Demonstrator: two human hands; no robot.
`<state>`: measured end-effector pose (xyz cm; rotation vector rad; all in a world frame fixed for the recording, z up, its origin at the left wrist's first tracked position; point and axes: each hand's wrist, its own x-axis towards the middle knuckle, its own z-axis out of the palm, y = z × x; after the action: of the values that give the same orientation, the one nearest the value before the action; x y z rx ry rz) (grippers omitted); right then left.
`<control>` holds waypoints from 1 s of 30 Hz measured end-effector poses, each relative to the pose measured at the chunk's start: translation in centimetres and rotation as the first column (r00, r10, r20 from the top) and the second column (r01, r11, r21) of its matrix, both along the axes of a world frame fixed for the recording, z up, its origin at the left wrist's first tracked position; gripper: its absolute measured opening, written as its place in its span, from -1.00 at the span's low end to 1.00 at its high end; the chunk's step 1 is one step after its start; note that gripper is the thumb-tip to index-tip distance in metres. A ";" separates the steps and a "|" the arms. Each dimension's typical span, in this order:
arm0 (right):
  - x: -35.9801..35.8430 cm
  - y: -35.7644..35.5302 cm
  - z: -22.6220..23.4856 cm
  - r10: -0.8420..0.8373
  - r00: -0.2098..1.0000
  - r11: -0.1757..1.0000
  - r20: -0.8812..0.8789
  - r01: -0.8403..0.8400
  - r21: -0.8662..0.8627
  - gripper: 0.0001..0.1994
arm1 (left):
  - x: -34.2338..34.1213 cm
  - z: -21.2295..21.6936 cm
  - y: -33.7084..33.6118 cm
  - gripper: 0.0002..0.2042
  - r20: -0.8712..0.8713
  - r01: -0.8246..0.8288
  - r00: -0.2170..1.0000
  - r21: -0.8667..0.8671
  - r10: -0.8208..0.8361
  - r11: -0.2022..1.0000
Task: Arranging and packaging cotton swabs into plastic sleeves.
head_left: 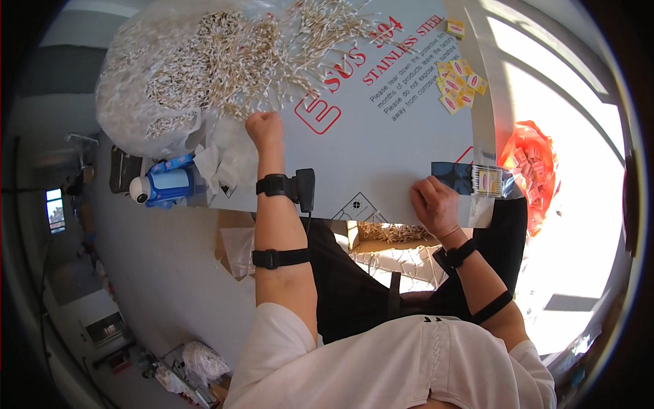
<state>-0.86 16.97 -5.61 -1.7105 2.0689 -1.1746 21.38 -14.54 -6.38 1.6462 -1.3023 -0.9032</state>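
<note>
A large heap of loose cotton swabs (235, 58) spills from a clear plastic bag (126, 112) at the far left of the table. At the heap's near edge my left hand (264, 131) is closed; what its fingers hold, if anything, is hidden. My right hand (437, 204) is curled closed near the table's front edge, beside a flat clear packet (486, 181) with swabs and a yellow card in it. The packet's dark-looking empty end (451, 176) reaches up to my fingers. I cannot tell whether they pinch it.
Yellow-and-white cards (462, 85) lie at the far right of the grey sheet-covered table (347, 163). A red bag (531, 170) of small packets hangs by the right edge. At left stands a blue bottle (169, 185). Below the front edge sits a box of swabs (395, 233).
</note>
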 end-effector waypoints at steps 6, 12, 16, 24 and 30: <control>-0.2 0.1 0.0 -0.007 1.000 1.000 -0.006 0.007 -0.001 -0.90 | -1.3 2.6 1.7 -0.95 -0.048 0.196 0.981 0.208 -0.190 0.958; 0.3 -0.3 0.5 0.004 1.000 1.000 0.004 -0.004 0.022 -0.91 | 0.4 1.4 -3.0 -0.93 0.658 0.299 0.742 -0.149 -0.131 0.943; -0.5 0.3 0.1 -0.011 1.000 0.999 -0.017 0.011 0.039 -0.91 | -3.2 1.2 -2.9 -0.86 0.778 0.244 0.596 0.061 -0.199 0.968; 0.0 -0.1 0.2 0.020 1.000 1.000 0.000 -0.020 -0.003 -0.90 | -1.2 1.9 -5.0 -0.88 0.533 0.162 0.802 0.237 -0.268 0.958; -0.2 0.3 -0.1 0.006 1.000 1.000 -0.014 -0.006 -0.005 -0.91 | -1.3 5.2 0.4 -0.87 0.133 0.257 0.923 0.483 -0.360 0.837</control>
<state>-1.03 17.23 -5.70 -1.7307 2.0687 -1.1712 20.12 -14.13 -1.18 1.9717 -1.6337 -1.3374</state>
